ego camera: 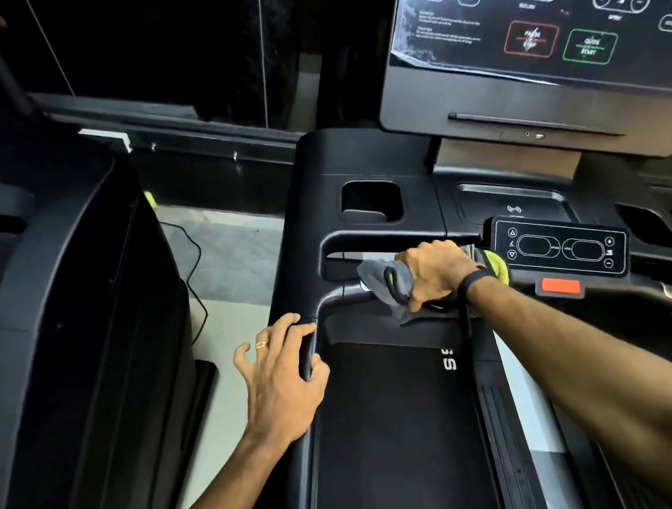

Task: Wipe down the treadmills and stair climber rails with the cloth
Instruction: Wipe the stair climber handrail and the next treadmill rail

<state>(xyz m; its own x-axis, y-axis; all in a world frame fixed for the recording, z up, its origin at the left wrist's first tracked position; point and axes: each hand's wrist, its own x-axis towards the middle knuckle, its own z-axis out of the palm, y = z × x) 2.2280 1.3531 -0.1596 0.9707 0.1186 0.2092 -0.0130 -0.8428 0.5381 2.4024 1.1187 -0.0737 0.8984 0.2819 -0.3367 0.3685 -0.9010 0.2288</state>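
I stand on a black treadmill (312,170) with its belt (399,442) below me. My right hand (438,269) grips a grey cloth (377,274) with a yellow-green side, wrapped over the front handlebar (336,294) just left of the small control pad (562,249). My left hand (279,377) rests on the left side rail (308,355), the thumb on its inner side and the fingers spread over the top.
The big console screen (550,9) rises at the upper right. A red stop button (562,288) sits under the control pad. A second black machine (50,321) stands close on the left, with a cable (198,285) on the pale floor between.
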